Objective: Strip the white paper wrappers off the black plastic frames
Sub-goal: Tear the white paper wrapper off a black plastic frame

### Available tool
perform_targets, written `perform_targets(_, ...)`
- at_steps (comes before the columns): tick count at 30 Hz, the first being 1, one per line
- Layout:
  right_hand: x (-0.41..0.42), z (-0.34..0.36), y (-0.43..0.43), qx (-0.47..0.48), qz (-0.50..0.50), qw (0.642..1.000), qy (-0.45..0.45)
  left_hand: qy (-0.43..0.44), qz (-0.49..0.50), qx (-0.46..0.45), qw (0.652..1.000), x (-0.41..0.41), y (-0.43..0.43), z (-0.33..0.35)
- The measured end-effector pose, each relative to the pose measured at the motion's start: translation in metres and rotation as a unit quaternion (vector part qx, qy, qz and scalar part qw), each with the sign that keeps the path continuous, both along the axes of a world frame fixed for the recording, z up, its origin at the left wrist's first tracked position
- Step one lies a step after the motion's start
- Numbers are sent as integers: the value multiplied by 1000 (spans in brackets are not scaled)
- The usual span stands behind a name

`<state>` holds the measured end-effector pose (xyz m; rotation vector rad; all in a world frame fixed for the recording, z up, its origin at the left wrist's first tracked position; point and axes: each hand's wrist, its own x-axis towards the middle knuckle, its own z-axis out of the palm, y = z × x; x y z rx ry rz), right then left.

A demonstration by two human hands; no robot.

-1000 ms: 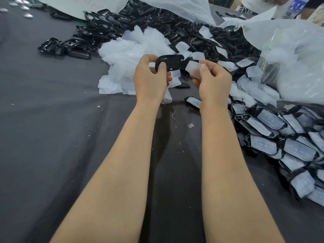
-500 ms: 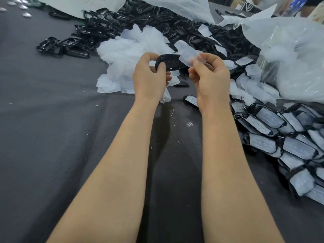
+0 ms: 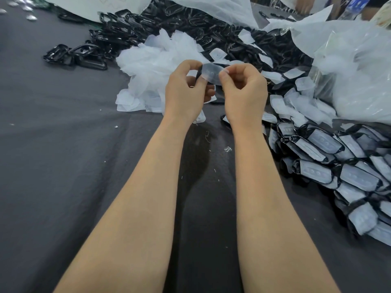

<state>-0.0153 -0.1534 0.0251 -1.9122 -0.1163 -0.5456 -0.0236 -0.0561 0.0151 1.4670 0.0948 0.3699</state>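
Head view. A second ago my right hand (image 3: 245, 92) has the white wrapper (image 3: 210, 74) pulled off to the right, apart from the black frame (image 3: 220, 64), which shows bare. Half a second ago the wrapper sits at the frame's right end. Now the hands are closer together and the wrapper lies flat across the front of the frame, hiding most of it. Only the frame's top edge and left end show as black.

My left hand (image 3: 185, 92) is curled round the frame's left end, thumb in front and fingers behind. My right thumb and forefinger pinch the wrapper's right end, with the other right fingers curled into the palm. Frame and wrapper are held in the air between the two hands, above the cloth (image 3: 63, 166). Whether the wrapper is free of the frame I cannot tell.

The wrapper is thin, translucent white and oblong with rounded ends, with faint round marks in its middle. The frame is glossy black plastic.

The cloth is dark grey and matte, with a few creases. On my right is a pile of wrapped frames (image 3: 349, 166), black edges round white oblong faces. Beyond my hands is a heap of loose wrappers (image 3: 152, 66), crumpled and soft-looking. Behind that lie bare frames (image 3: 169, 24), shiny black loops in a tangle. A clear crinkled plastic bag (image 3: 359, 77) sits far right. A small white scrap (image 3: 227, 149) lies on the cloth between my forearms.
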Motion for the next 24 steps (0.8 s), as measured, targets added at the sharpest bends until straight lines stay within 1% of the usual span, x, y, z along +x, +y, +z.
perform_targets(7, 2, -3, -2, -41, -36, 999, -5, 2, 1, 24, 1000, 0, 0, 0)
perform_targets(12, 1, -4, 1, 12, -20, 1000, -6, 0, -6, 30, 1000, 0, -1, 0)
perform_targets(17, 0, -5, 3, 51, -38, 998, -10, 1, -13, 25, 1000, 1, -2, 0)
perform_targets(21, 1, -6, 4, 105, -37, 994, 16, 2, -13, 33, 999, 0, -3, 0)
perform_targets(24, 1, -7, 4, 106, -44, 993, 23, 2, -14, 26, 1000, 0, -4, 1)
